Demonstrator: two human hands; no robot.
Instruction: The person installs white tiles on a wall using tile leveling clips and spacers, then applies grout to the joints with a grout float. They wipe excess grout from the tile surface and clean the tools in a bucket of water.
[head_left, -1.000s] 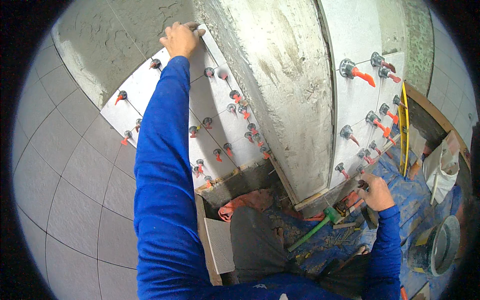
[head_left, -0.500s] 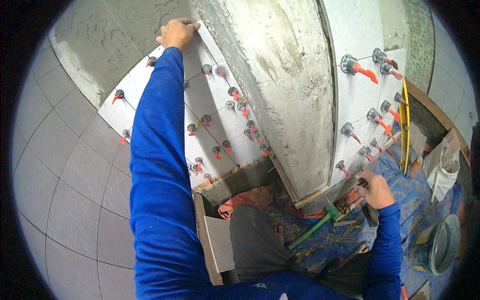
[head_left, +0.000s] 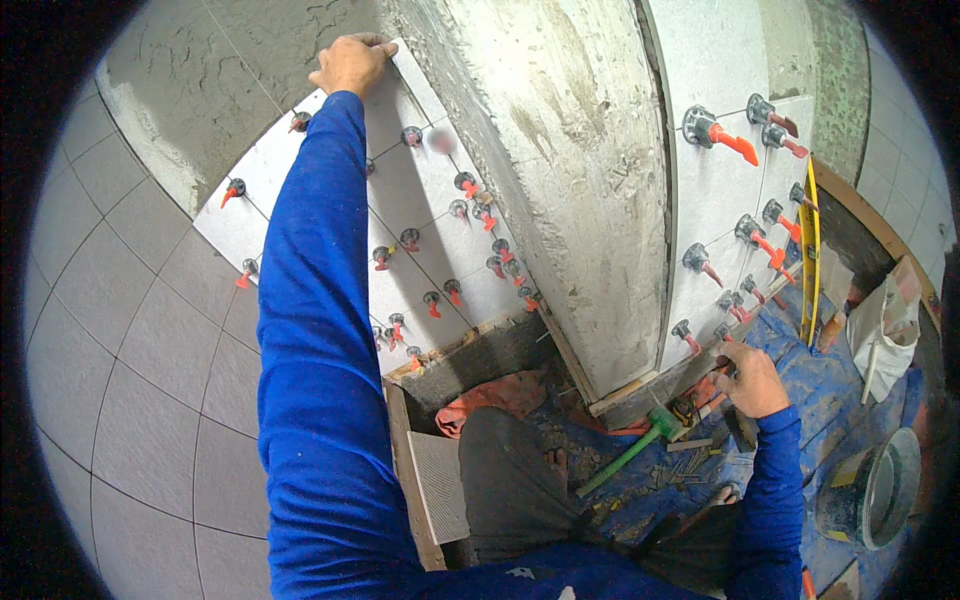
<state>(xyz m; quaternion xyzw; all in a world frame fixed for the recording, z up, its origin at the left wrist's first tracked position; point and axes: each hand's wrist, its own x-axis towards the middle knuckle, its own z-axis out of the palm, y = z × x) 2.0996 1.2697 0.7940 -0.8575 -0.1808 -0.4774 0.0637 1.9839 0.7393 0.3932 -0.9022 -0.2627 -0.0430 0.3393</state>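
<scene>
My left hand (head_left: 348,66), at the end of a blue sleeve, grips the top edge of a white tile (head_left: 400,90) on the mortared surface at upper left. Tiles below carry several grey levelling clips with red handles (head_left: 464,186), partly hidden by my forearm. My right hand (head_left: 748,382) is at lower right, fingers curled on something dark I cannot make out, just under the clips (head_left: 686,336) along the foot of a second tiled panel (head_left: 714,190). A bare concrete strip (head_left: 560,200) separates both tiled areas.
Grey tiles (head_left: 140,380) lie at left. A green mallet (head_left: 630,450) rests on blue sheeting (head_left: 770,350) among scraps. A bucket (head_left: 850,500), white bag (head_left: 880,340) and yellow level (head_left: 810,250) stand at right. A red cloth (head_left: 490,395) and grooved board (head_left: 436,480) lie near my knee.
My left hand and forearm have shifted slightly up and leftward, the hand still at the tile's edge. The view has shifted a little. My right hand stays about where it was.
</scene>
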